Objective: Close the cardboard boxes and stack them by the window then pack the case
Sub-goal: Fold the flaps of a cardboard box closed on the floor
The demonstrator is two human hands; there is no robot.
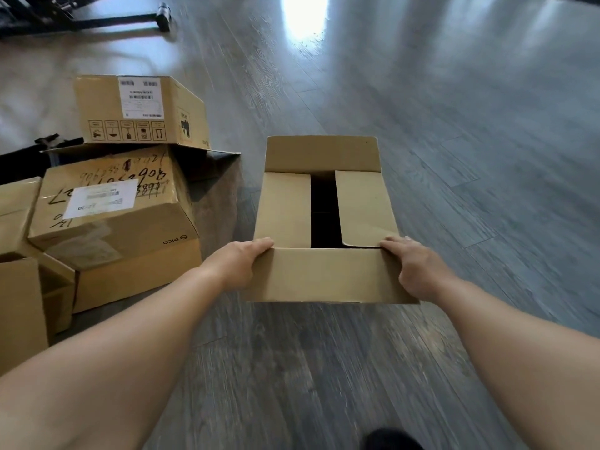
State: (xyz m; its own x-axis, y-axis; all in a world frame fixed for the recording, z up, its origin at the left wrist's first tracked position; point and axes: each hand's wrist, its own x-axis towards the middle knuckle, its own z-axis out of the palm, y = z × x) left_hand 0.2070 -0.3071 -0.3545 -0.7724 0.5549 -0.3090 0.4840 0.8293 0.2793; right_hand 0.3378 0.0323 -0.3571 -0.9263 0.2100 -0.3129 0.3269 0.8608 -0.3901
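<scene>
PICO logo — lower taped box (130, 241) | handwritten "17" — its top

A partly closed box (328, 222) is held above the floor (454, 157), gripped at its near left corner by the left hand (238, 266) and at its near right corner by the right hand (417, 267). To its left, a labelled box (136, 112) is stacked on a larger box (113, 222), with further boxes (19, 271) at the far left; a stand leg (130, 19) lies behind the stack.

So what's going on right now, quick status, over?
Left hand and right hand grip near flap of cardboard box. Side flaps folded in, gap between them, far flap up. Stacked boxes to the left, apart.
</scene>
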